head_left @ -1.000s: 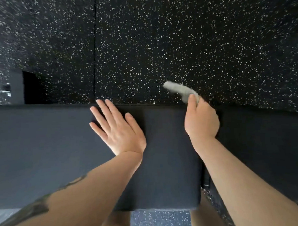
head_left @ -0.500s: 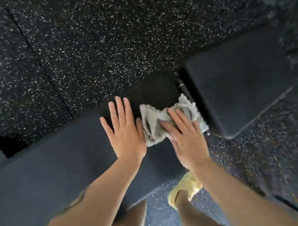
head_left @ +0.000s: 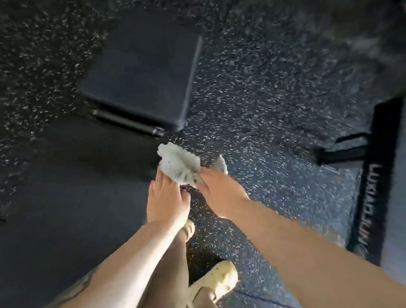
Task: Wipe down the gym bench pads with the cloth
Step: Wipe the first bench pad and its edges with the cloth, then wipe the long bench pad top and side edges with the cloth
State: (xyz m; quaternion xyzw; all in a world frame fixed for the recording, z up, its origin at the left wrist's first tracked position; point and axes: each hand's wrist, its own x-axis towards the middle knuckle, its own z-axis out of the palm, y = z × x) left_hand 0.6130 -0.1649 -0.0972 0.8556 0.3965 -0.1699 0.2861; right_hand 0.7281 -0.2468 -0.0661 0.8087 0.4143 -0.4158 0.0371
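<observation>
A crumpled grey cloth hangs in the air off the right edge of the long black bench pad. My right hand grips the cloth from the right. My left hand touches the cloth's lower left edge with its fingertips, fingers together. A second, shorter black pad lies farther away, past a gap with a metal bar. The frame is blurred by motion.
Black rubber flooring with white flecks surrounds the bench. A black frame piece with white lettering stands at the right. My feet in pale yellow clogs are on the floor beside the bench.
The view has swung right. Both hands left the long pad's surface and the cloth now hangs off the pad's right edge, held between the hands.
</observation>
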